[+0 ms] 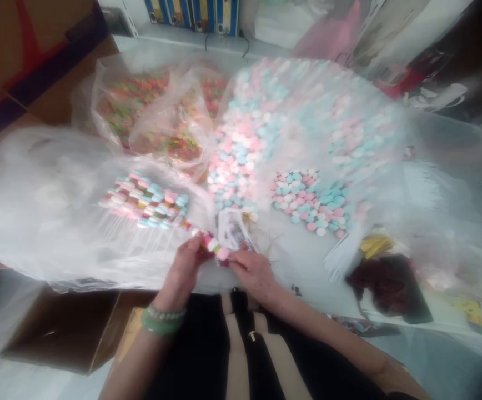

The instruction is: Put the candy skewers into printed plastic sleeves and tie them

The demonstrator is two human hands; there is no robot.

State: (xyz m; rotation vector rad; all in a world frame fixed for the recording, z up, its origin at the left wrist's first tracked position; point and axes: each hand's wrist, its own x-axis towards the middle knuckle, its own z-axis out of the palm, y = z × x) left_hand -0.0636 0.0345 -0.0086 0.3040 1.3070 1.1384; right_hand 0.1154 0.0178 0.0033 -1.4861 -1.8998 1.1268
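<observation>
Close to the table's near edge, both hands are closed around one candy skewer [211, 244] of pink, white, yellow and green pieces. My left hand [186, 264] pinches its left part, while my right hand [251, 271] grips the right end by a pink piece. Left of them lies a stack of finished candy skewers [145, 200], pastel discs alternating with coloured pieces, their pale sticks pointing toward me. Just beyond my hands rests a small printed packet or card [235, 229], too blurred to read. A spread of loose pink, blue and white candies [307, 200] lies to the right.
At the back stand a clear bag of red, orange and green candies [153, 116] and a large bag of pastel candies [266, 111]. White sticks [341, 253] and a dark brown bag [391, 289] are on the right. A cardboard box [61, 328] sits below, left.
</observation>
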